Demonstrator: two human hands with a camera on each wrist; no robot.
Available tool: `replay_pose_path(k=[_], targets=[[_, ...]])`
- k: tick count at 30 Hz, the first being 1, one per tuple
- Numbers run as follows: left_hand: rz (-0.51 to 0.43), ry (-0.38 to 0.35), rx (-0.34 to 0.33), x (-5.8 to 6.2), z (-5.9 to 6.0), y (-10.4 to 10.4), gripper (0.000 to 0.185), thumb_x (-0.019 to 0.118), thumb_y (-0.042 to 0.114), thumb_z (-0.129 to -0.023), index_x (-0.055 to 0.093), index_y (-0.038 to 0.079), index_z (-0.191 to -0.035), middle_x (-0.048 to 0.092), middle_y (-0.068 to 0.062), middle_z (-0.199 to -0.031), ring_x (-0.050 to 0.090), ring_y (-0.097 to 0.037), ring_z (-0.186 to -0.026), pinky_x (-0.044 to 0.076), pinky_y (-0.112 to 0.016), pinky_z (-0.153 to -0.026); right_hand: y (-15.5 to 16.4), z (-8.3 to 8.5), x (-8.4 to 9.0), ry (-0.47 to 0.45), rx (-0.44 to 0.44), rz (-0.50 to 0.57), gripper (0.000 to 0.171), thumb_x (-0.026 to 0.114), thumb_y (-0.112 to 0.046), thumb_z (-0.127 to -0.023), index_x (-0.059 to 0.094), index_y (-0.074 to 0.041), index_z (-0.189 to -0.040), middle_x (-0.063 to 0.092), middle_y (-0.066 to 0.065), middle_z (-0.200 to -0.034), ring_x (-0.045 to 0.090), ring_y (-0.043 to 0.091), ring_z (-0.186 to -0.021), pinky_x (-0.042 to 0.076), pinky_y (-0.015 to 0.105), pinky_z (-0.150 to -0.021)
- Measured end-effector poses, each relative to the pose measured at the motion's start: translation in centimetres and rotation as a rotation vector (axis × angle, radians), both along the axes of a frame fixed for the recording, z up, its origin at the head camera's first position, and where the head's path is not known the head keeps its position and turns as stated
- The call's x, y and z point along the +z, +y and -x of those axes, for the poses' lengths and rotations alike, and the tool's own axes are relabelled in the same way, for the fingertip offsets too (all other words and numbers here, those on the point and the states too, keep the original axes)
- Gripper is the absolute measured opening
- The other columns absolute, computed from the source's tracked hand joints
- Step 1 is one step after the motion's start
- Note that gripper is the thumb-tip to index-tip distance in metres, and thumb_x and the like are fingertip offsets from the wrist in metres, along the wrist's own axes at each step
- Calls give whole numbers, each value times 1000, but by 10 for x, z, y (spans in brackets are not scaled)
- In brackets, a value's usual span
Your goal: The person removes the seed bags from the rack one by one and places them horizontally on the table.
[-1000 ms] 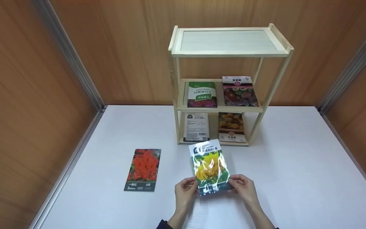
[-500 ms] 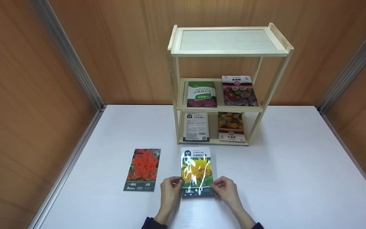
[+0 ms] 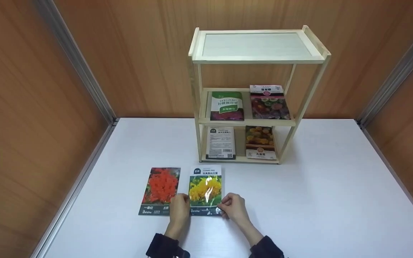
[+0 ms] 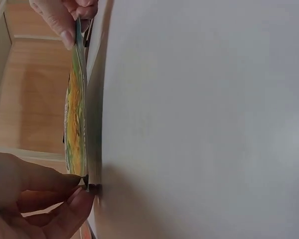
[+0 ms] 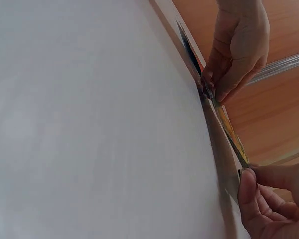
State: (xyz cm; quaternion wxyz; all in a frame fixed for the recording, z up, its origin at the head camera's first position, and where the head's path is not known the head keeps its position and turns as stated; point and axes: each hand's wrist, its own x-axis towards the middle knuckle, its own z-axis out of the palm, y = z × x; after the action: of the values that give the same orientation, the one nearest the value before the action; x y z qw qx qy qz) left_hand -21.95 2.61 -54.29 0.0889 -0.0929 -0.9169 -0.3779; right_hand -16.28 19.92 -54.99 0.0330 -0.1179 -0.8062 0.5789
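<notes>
Both hands, left (image 3: 179, 207) and right (image 3: 232, 206), pinch the near corners of the yellow packet (image 3: 205, 190). It looks light, floppy and glossy-slick, so edges suit best.

Your left hand (image 3: 179, 208) covers the red packet's (image 3: 160, 191) near corner, and the print on the shelf packets (image 3: 221, 142) is too small to read.

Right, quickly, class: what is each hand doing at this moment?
Left hand: pinching the near left corner of the yellow flower seed packet.
Right hand: pinching the near right corner of the same packet.
</notes>
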Motion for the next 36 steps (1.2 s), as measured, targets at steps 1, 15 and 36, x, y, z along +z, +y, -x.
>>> replay_pose_path(k=[1,15,36], targets=[[21,11,8,0,1,0,12,56,-11,-73,64,-5,-66,63,-15,-66,59,-25,-62,47,-37,-54,-2,2,0,-4,0,2,12,66,2,-74,55,3,-76,56,3,-58,56,15,-45,49,27,-43],[218,58,2,2,4,0,22,44,-8,-79,52,-1,-61,54,-15,-59,54,-26,-54,39,-36,-45,-14,16,-2,-103,9,-44,14,67,5,-72,53,2,-71,57,7,-55,56,14,-41,48,26,-40],[372,101,-22,34,-2,13,2,63,-1,-73,62,-2,-72,53,-13,-68,58,-32,-63,48,-42,-50,10,-3,18,-1,50,-212,21,66,-20,-80,58,-1,-82,57,4,-62,56,13,-50,45,23,-42]])
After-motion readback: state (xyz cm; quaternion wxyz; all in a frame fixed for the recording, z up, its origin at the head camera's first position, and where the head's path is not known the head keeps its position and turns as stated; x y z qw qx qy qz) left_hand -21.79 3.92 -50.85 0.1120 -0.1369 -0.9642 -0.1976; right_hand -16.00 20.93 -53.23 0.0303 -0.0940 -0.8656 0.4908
